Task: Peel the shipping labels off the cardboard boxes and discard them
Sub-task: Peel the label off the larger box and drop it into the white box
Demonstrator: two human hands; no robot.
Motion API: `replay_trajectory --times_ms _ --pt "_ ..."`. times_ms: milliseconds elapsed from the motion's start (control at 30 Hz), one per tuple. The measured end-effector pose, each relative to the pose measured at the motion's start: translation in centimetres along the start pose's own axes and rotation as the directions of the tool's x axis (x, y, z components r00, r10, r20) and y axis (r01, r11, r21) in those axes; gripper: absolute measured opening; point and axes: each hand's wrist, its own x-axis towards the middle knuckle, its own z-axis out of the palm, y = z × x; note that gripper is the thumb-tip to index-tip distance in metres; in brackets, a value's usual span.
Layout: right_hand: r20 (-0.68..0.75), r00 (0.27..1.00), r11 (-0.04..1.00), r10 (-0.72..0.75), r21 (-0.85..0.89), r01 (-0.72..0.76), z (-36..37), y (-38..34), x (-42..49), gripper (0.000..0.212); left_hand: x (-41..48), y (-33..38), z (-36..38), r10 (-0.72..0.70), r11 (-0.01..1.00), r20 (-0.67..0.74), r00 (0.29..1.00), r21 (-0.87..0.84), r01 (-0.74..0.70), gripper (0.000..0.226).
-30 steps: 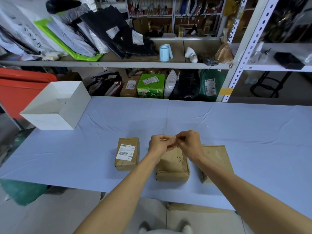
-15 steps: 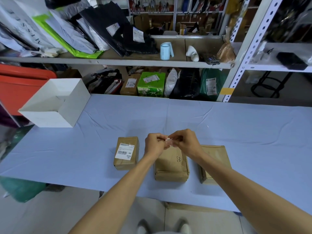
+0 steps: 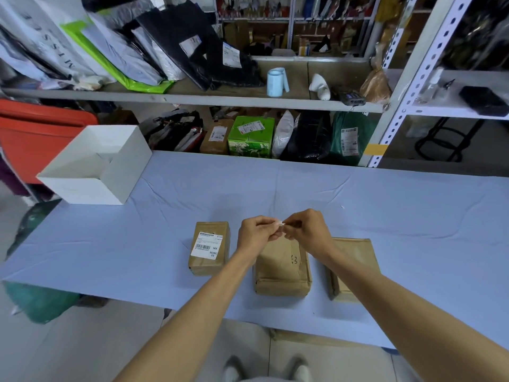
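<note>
Three boxes (image 3: 355,268) lie on the table (image 3: 413,216). One label (image 3: 205,245), reading "MX MXRC 03", is on the left box (image 3: 209,267). Left hand (image 3: 256,232) and right hand (image 3: 308,230) pinch one white scrap (image 3: 281,223) above the middle box (image 3: 283,271).

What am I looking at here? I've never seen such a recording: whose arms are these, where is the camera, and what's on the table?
There is no machine here. These are a person's two bare arms, filmed by one wide-angle camera worn on their head, looking forward and down. The left hand and right hand meet above the table and together pinch a small white piece, likely a peeled label. Three cardboard boxes lie on the blue cloth: the left box bears a shipping label, while the middle box and right box show none on top. An open white box stands far left.
</note>
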Motion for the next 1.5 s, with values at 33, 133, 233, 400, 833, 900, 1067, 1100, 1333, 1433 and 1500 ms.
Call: replay_trajectory --times_ms 33,133,233,400,833,900,1067,1100,1333,1433,1500 --pt "-0.004 1.000 1.000 0.013 0.015 -0.013 0.2 -0.1 -0.1 0.014 0.0 0.0 0.0 0.044 0.998 -0.007 0.999 0.046 -0.044 0.005" --pt "-0.026 0.998 0.991 0.062 0.124 -0.058 0.9 -0.6 -0.3 0.023 0.2 0.2 -0.1 0.129 0.971 -0.027 0.991 0.206 -0.121 0.008" --pt "-0.052 0.992 0.967 0.118 0.231 -0.103 1.6 -0.9 -0.3 0.019 0.4 0.7 -0.6 0.153 0.950 -0.023 0.988 0.280 -0.140 0.008" --pt "-0.032 0.979 0.934 0.201 0.309 -0.182 2.2 -1.0 -0.2 0.016 0.3 0.7 -0.5 0.226 0.906 -0.069 0.972 0.382 -0.184 0.009" --pt "0.046 0.980 0.780 0.195 0.598 -0.183 2.1 -1.2 0.0 0.004 -0.1 0.6 -1.7 0.132 0.976 -0.107 0.985 0.186 -0.111 0.002" --pt "0.080 0.985 0.825 0.151 0.538 -0.170 2.5 -1.6 0.3 0.008 -0.3 0.4 -2.4 0.132 0.976 -0.118 0.984 0.187 -0.108 0.005" --pt "0.146 0.984 0.905 0.106 0.397 -0.156 4.2 -2.6 1.6 0.016 -0.7 0.7 -4.7 0.141 0.965 -0.111 0.984 0.236 -0.112 0.016" --pt "0.141 0.985 0.914 0.097 0.380 -0.144 4.6 -3.0 1.7 0.015 -0.9 0.8 -5.2 0.144 0.963 -0.122 0.982 0.245 -0.110 0.016" --pt "0.091 0.983 0.897 0.160 0.401 -0.184 7.5 -6.0 3.0 0.021 -1.3 0.5 -9.0 0.219 0.930 -0.222 0.950 0.343 -0.134 0.008" --pt "0.126 0.983 0.911 0.135 0.374 -0.173 9.0 -7.3 3.7 0.013 -1.4 0.5 -10.9 0.215 0.936 -0.277 0.937 0.334 -0.116 0.008" --pt "0.145 0.982 0.918 0.118 0.361 -0.163 10.2 -8.7 4.5 0.013 -1.4 0.7 -12.5 0.202 0.942 -0.299 0.932 0.320 -0.102 0.006"
